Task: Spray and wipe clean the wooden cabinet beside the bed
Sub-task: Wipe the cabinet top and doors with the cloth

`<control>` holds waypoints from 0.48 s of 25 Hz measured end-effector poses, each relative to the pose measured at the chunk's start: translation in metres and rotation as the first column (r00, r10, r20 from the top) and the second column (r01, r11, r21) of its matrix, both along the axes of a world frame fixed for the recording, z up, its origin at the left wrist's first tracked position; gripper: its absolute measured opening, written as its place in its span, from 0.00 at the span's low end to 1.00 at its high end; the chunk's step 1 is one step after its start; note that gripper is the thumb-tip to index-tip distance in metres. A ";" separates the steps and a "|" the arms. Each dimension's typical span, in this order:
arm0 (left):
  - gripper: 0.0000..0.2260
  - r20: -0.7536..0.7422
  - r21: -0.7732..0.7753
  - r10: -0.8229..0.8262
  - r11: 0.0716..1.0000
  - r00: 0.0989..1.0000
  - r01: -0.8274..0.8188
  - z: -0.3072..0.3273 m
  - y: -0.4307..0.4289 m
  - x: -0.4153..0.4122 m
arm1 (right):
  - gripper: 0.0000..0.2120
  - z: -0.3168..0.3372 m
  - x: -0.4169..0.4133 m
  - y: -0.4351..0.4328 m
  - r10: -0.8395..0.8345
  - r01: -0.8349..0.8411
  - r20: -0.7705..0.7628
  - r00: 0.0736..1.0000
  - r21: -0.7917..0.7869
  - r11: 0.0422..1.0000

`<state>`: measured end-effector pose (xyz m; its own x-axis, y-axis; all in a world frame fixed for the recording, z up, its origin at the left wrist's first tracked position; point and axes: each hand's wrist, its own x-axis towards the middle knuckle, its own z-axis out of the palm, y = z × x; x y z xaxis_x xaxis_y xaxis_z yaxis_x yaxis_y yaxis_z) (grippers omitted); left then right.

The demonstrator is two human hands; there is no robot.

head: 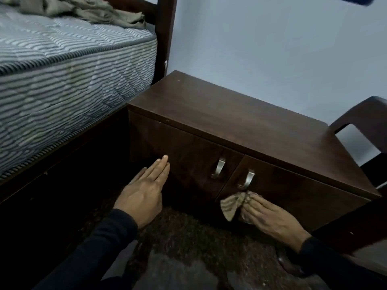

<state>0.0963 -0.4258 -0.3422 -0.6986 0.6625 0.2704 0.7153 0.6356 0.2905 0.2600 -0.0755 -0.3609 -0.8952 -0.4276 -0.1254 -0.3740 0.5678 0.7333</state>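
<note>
The wooden cabinet point(240, 122) is set beside the mattress point(73, 70), its base lost in shadow. The left hand point(144, 191) is laid flat, fingers straight, on its left door point(188, 147). A striped cloth point(231, 206) is gripped against the right door point(293, 189) by the right hand point(270, 216).

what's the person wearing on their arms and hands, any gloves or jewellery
Both arms are in black long sleeves, the left sleeve and right sleeve ending at the wrists. The left hand and right hand are bare: no gloves, and no ring or watch shows.
</note>
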 end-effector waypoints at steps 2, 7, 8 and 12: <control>0.33 -0.018 -0.004 -0.019 1.000 1.000 0.019 0.009 0.011 0.008 | 0.22 0.014 0.027 0.019 -0.098 0.093 -0.073 0.993 -0.063 0.994; 0.32 -0.122 -0.027 -0.053 0.998 0.991 0.050 0.016 0.042 0.026 | 0.21 0.010 0.008 -0.001 -0.468 0.183 -0.529 0.708 -0.503 0.845; 0.32 -0.140 -0.030 -0.059 0.998 0.988 0.055 0.017 0.049 0.028 | 0.23 -0.007 -0.008 -0.012 -0.455 0.145 -0.530 0.716 -0.524 0.839; 0.34 -0.229 -0.088 -0.102 0.993 0.968 0.084 0.010 0.079 0.041 | 0.22 -0.074 -0.003 -0.001 -0.224 0.122 -0.321 0.920 -0.309 0.943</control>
<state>0.1371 -0.3469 -0.3318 -0.5564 0.7468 0.3643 0.8146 0.5767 0.0620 0.2570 -0.0770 -0.4353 -0.9225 -0.2333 0.3074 -0.0020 0.7995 0.6007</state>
